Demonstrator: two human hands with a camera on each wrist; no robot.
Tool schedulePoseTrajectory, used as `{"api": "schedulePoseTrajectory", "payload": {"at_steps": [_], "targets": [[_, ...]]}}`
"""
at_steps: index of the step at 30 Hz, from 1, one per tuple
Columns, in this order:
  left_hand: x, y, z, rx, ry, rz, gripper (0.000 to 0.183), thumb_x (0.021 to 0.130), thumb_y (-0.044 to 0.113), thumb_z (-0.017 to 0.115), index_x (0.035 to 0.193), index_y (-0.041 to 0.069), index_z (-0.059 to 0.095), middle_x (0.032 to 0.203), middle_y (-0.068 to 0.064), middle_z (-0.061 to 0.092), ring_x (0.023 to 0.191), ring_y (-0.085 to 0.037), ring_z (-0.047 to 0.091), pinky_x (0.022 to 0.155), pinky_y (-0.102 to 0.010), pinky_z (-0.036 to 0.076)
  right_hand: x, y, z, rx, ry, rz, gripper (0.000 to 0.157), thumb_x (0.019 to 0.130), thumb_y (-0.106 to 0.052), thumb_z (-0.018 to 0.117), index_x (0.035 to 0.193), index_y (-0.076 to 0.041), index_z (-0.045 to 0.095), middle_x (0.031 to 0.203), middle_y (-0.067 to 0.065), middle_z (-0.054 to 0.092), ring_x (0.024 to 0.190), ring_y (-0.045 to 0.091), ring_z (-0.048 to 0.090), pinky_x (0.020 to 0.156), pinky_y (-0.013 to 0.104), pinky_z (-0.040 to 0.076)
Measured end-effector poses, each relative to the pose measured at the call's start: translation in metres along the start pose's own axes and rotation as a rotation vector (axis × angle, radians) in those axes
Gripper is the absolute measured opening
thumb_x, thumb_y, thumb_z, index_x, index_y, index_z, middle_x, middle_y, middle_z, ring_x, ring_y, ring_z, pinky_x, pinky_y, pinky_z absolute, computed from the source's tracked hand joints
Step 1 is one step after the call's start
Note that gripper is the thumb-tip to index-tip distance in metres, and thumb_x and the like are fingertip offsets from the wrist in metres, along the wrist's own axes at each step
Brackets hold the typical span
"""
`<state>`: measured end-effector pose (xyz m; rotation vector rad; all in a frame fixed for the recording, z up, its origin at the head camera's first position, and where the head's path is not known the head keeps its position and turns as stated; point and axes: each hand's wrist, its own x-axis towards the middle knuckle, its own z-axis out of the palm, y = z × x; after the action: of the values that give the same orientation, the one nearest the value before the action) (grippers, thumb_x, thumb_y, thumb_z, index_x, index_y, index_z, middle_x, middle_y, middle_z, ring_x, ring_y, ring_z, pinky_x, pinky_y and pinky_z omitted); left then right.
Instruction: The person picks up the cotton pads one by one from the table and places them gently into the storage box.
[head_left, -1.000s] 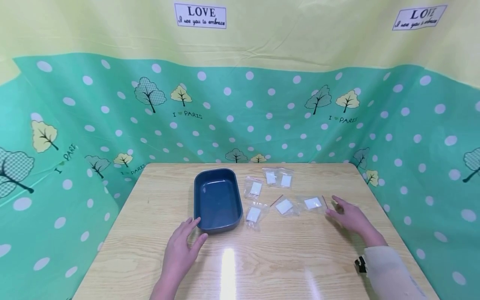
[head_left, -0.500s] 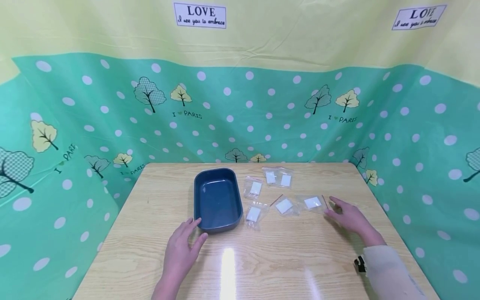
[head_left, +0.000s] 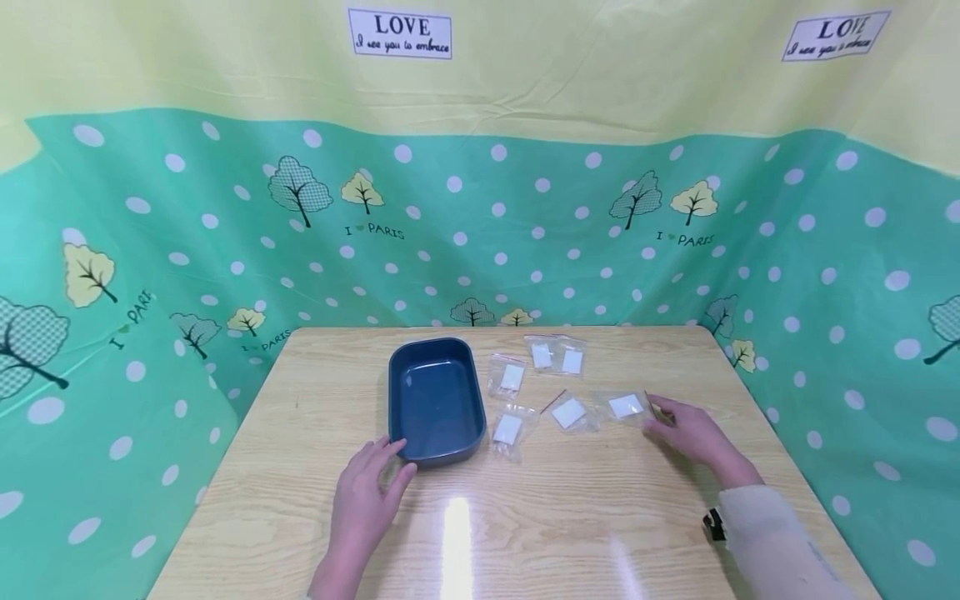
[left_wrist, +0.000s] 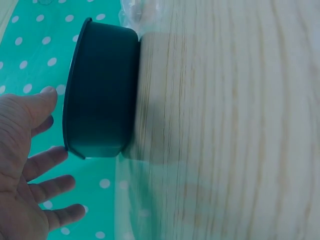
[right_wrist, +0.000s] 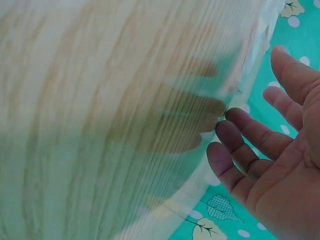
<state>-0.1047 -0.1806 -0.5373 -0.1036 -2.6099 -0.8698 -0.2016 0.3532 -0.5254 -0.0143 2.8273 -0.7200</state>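
Observation:
A dark blue rectangular tray (head_left: pixel 437 408) sits left of the middle of the wooden table. My left hand (head_left: pixel 363 500) is at its near left corner, fingers spread; in the left wrist view the thumb and fingers stand apart beside the tray's rim (left_wrist: pixel 75 90). On the right, my right hand (head_left: pixel 693 429) is at the red-striped end of a small clear zip bag (head_left: pixel 626 406) with a white piece inside. Its thumb and fingers are apart in the right wrist view, several fingertips (right_wrist: pixel 220 155) down at the tabletop. Whether they touch the bag is hidden.
More such zip bags lie between tray and right hand: one in the middle (head_left: pixel 568 412), one by the tray's near right side (head_left: pixel 507 430), another behind it (head_left: pixel 512 377), and an overlapping pair (head_left: pixel 557 357) farther back. A polka-dot cloth (head_left: pixel 495 225) hangs behind the table.
My right hand has moved slightly left, its fingertips now at the end of the zip bag. The left hand, the tray and the bags have stayed in place.

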Motion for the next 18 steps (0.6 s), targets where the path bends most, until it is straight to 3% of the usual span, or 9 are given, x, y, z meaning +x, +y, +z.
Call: {"api": "schedulePoseTrajectory", "payload": {"at_steps": [18], "targets": [[-0.0006, -0.0016, 0.0026, 0.038, -0.008, -0.021, 0.032, 0.091, 0.029, 0.086, 0.117, 0.012, 0.079, 0.145, -0.020, 0.068, 0.137, -0.051, 0.060, 0.112, -0.072, 0.046, 0.0042, -0.0081, 0.0059, -0.057, 0.036, -0.055, 0.062, 0.107, -0.036, 0.066, 0.158, -0.006, 0.049, 0.158, 0.035, 0.048, 0.146, 0.060, 0.043, 0.116, 0.073, 0.040]]}}
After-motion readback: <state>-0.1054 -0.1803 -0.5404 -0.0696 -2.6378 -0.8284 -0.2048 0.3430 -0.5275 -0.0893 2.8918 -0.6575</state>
